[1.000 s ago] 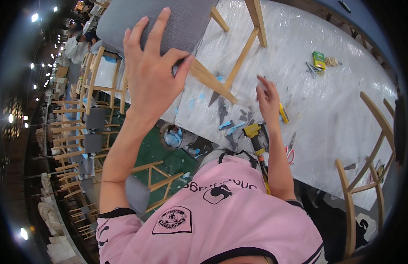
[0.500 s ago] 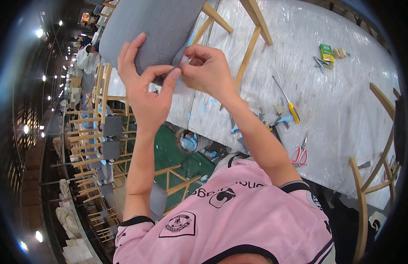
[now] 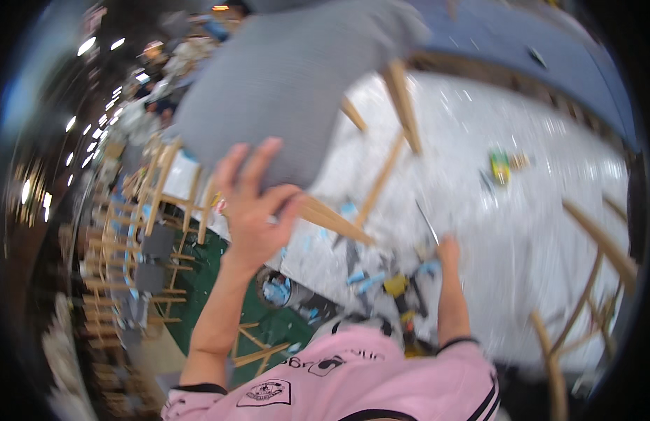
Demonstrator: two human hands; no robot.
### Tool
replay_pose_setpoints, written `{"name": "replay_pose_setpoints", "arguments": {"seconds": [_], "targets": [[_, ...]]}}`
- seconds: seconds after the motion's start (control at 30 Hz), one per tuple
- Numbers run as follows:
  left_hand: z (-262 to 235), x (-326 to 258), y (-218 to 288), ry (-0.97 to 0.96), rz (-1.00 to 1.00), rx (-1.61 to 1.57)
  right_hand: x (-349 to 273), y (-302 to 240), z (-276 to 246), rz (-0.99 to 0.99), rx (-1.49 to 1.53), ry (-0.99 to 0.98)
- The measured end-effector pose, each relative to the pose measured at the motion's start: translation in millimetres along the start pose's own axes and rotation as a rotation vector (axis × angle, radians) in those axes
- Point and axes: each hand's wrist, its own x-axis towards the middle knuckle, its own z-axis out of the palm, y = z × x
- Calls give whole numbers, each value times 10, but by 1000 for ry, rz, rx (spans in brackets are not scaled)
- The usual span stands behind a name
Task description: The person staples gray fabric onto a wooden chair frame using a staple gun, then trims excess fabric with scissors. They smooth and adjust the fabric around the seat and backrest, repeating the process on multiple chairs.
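A chair with a grey upholstered seat (image 3: pixel 269 91) and pale wooden legs (image 3: pixel 402 105) rests on the plastic-covered table (image 3: pixel 493 231). At the seat's near corner, my left hand (image 3: pixel 255 217) touches the fabric, its fingers apart. My right hand (image 3: pixel 447 251) has closed around the handle of a screwdriver lying on the table; only its thin metal shaft (image 3: pixel 427 222) shows beyond the fist. Motion blurs both hands a little.
Blue scraps and a yellow-and-black power tool (image 3: pixel 398 286) lie near the table's front edge. A small green-and-yellow box (image 3: pixel 500 167) sits farther right. Another chair frame (image 3: pixel 598 242) stands at the right. A scrap bucket (image 3: pixel 272 288) and rows of chairs (image 3: pixel 153 245) are at left.
My right hand has left the seat corner and moved right and down onto the screwdriver. My left hand has eased out of its pinch. The view has shifted, showing more of the far side.
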Motion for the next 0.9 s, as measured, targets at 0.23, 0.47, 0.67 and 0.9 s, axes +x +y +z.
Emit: {"name": "replay_pose_setpoints", "arguments": {"seconds": [0.23, 0.47, 0.67, 0.9], "targets": [[-44, -62, -113, 113, -27, -201, -135, -31, -278, -105, 427, 16], [-16, -68, -92, 121, -146, -185, -976, -1211, -1648, -208, 1288, -376], [29, -109, -148, 132, -118, -227, -1393, -2189, -2730, -749, 1047, -169], [45, -91, -174, 133, -129, -253, -1227, -2477, -2801, -896, 864, -144]]}}
